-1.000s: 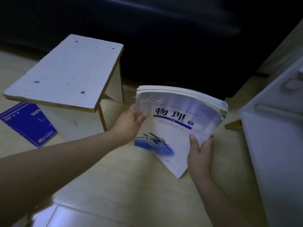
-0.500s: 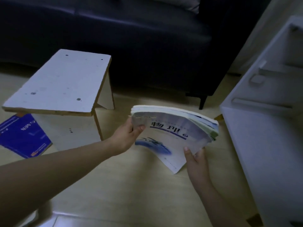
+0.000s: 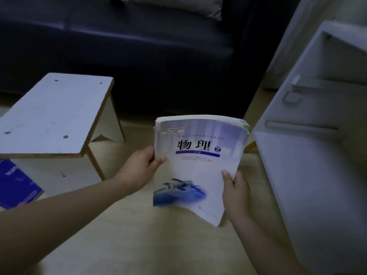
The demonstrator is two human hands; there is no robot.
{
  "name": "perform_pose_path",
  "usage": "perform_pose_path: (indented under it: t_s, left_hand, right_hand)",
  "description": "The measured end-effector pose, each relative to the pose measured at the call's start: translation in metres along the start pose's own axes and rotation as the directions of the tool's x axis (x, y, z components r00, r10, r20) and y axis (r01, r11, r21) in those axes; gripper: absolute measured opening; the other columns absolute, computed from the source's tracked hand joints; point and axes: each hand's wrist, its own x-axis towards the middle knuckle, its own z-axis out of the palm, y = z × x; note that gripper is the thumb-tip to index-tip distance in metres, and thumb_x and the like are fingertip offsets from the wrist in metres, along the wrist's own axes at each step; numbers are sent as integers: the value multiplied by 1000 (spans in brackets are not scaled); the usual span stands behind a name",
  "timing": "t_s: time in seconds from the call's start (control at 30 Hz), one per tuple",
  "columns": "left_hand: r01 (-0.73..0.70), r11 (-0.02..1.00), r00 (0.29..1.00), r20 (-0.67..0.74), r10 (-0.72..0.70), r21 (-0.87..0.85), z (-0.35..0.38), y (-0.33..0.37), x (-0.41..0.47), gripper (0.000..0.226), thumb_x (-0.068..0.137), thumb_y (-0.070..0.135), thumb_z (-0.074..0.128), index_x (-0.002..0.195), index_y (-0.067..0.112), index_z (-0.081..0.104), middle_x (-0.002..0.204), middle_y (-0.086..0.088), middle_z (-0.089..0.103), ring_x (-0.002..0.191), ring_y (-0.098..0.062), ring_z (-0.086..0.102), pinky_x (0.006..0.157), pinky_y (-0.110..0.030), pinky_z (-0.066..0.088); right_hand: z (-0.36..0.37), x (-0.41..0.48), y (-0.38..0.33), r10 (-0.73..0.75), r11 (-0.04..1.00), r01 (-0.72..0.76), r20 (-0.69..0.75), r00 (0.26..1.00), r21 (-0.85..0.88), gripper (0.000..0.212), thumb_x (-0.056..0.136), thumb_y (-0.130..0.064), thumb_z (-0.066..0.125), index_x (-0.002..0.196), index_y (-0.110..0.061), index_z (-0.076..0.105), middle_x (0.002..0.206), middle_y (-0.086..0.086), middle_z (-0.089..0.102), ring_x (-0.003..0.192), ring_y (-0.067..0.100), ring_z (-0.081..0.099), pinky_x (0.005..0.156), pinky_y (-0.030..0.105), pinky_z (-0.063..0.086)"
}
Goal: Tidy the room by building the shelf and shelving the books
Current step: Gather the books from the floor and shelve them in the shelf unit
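Note:
A stack of pale books (image 3: 198, 159) with a blue-and-white physics cover on top is held above the wooden floor, its cover facing me. My left hand (image 3: 142, 167) grips its left edge, thumb on the cover. My right hand (image 3: 235, 190) grips the lower right edge, thumb on the cover. The white shelf unit (image 3: 309, 147) lies on its side just right of the books, its open compartments facing up. A dark blue book (image 3: 16, 184) lies flat on the floor at the far left.
A small white board stool (image 3: 53, 116) with raw wooden edges stands on the floor to the left. A dark sofa (image 3: 139, 46) runs across the back. Light wooden floor (image 3: 158, 245) spreads below the books.
The stack has tilted upright so its cover faces me more squarely, and it has shifted a little right toward the shelf. My view has risen, showing more of the sofa and shelf.

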Motion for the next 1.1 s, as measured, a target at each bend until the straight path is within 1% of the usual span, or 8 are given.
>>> perform_pose_path:
  t_s: [0.23,0.37,0.47,0.6,0.67,0.83,1.0,1.1]
  left_hand:
    - [-153,979,988,52,147,133,33,67,19,23,96,35,50,112,22,61,100,8,69,91,-6,65,77,-35,58]
    - [-184,977,982,59,179,103,49,109,36,24,96,35,49,116,26,58,104,11,67,93,-3,64,72,-22,55]
    - [-213,970,975,83,204,116,59,141,51,27,96,35,49,118,22,58,106,7,67,96,-7,64,78,-31,58]
    - [-242,960,966,134,223,144,74,172,75,27,96,36,50,116,19,58,106,2,67,98,-13,65,80,-40,58]
    - [-255,954,960,157,231,155,80,179,87,25,95,37,51,111,19,59,103,3,67,94,-12,65,79,-39,58]
    - [-305,939,945,175,278,158,96,184,116,23,95,37,51,109,20,60,99,3,66,89,-11,64,77,-38,58]
    - [-383,920,915,172,365,86,109,200,148,21,94,38,53,105,21,61,93,6,65,82,-9,63,73,-34,57]
    - [-409,913,902,163,401,16,116,207,156,15,95,35,53,101,23,59,93,6,65,79,-6,62,68,-29,55]
  right_hand:
    - [-45,44,-27,-17,999,11,-196,980,-31,17,100,-23,46,106,-13,58,97,2,66,80,17,61,60,18,43]
    - [-74,61,-42,-40,999,39,-330,943,-12,12,100,-16,47,99,-7,55,89,2,58,66,4,51,48,1,36]
    - [-91,74,-51,-26,1000,19,-410,912,-22,16,100,-18,46,103,-6,56,94,2,57,75,16,51,49,3,32]
    - [-108,92,-59,29,1000,-28,-485,874,9,21,100,-20,45,111,-4,56,99,3,58,82,18,52,61,21,37]
    - [-110,99,-61,69,998,-56,-530,845,41,23,100,-19,46,114,-4,56,106,7,62,84,18,53,70,23,39]
    - [-114,116,-66,138,990,-107,-581,802,86,24,100,-18,47,117,-4,56,116,12,63,87,17,52,70,23,37]
    - [-126,134,-82,106,994,-103,-682,724,45,23,100,-20,47,113,-2,55,116,15,61,88,17,51,72,25,37]
    - [-134,144,-93,57,995,-98,-706,706,-17,29,101,-20,45,122,0,53,125,16,58,104,24,56,78,22,34]
